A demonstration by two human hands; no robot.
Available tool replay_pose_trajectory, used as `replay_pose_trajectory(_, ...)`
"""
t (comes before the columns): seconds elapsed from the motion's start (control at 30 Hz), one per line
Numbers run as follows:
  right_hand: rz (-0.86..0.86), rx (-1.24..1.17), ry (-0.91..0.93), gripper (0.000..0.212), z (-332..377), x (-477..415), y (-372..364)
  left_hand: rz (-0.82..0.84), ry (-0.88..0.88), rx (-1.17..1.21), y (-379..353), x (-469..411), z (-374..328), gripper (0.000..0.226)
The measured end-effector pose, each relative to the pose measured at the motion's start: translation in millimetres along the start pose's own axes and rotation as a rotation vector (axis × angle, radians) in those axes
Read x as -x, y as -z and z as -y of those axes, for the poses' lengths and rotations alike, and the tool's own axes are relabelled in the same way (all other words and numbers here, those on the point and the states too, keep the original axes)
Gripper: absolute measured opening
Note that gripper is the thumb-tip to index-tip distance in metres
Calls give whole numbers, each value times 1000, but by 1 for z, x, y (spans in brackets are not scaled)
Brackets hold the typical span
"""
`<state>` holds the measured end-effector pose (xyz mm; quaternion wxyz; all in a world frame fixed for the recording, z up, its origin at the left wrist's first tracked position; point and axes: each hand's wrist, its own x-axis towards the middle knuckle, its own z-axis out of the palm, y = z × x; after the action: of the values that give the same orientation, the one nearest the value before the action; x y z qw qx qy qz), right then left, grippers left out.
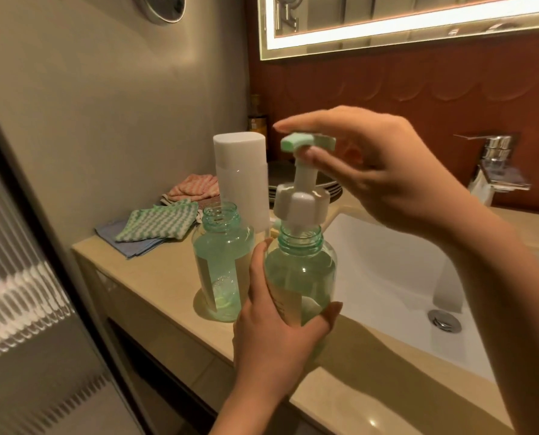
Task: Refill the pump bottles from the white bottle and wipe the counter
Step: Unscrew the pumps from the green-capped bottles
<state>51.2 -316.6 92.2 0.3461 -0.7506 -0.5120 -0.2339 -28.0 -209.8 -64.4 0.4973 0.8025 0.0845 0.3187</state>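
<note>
The left grip (274,328) wraps the green pump bottle (302,274) near the surface's (155,271) front edge beside the sink (396,277), steadying it while the right grip (378,171) pinches the pump head (299,183), held clear above its mouth. The second pump bottle (221,262) stands uncapped just behind, with the white bottle (241,171) beyond.

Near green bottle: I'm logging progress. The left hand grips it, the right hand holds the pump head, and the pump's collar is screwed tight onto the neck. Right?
Not quite. The head view shows the collar lifted clear above the neck, only its stem in the opening. The rest stands: the left hand grips the near green bottle, the right hand holds the pump head.
</note>
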Motion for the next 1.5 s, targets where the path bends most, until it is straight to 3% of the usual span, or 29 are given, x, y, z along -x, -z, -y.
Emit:
replay_pose_trajectory(0.23,-255,-294,-128,29,-18,-2,5,8,-12,27,0,1,0,102)
replay_pose_trajectory(0.5,-562,-803,-495,24,-45,1,5,-4,-19,16,-1,1,1,102)
replay_pose_trajectory(0.93,-1076,-1209,-1027,27,-91,9,-13,-9,-28,-14,0,2,1,100)
replay_pose_trajectory(1.2,-1015,-1203,-1155,31,-88,17,-54,-1,-57,-60,0,1,5,103)
replay_pose_trajectory(1.37,-848,-1102,-1121,27,-86,18,-88,1,-73,-89,1,0,4,104)
replay_pose_trajectory(1.5,-609,-841,-1094,31,-82,19,-113,-2,-78,-131,2,2,3,102)
